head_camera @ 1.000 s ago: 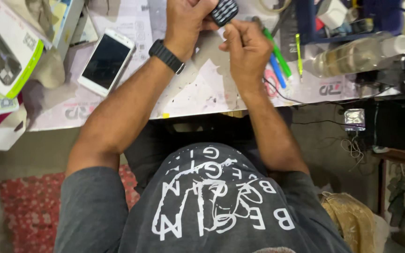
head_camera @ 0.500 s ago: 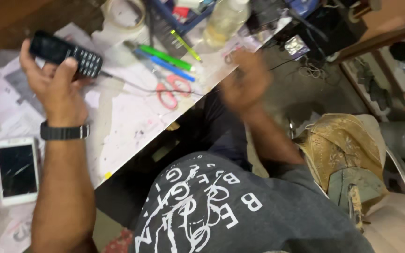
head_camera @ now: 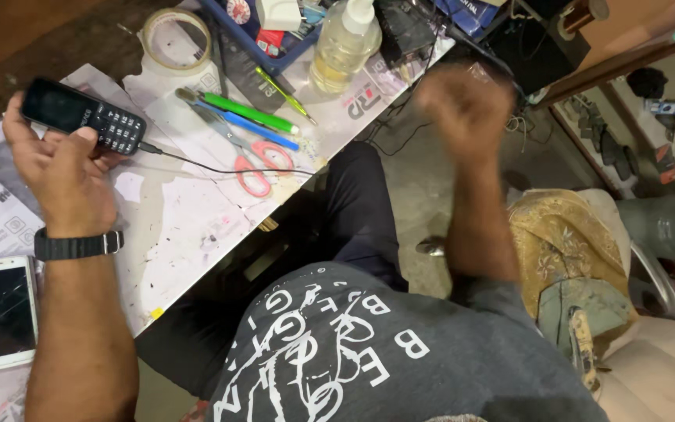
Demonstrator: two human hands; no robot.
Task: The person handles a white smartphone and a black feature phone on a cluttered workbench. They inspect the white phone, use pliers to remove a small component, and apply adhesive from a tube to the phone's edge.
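Gripping small black keypad phone [head_camera: 83, 116] by its edges, left hand [head_camera: 60, 168] fingers curled | light, rigid, slippery | right hand [head_camera: 462, 105] blurred, fingers unclear

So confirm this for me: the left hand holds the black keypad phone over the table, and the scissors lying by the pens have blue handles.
Not quite. The head view shows the scissors with pink-red handles, not blue. The rest stands: the left hand holds the black keypad phone over the table, and the scissors lie by the pens.
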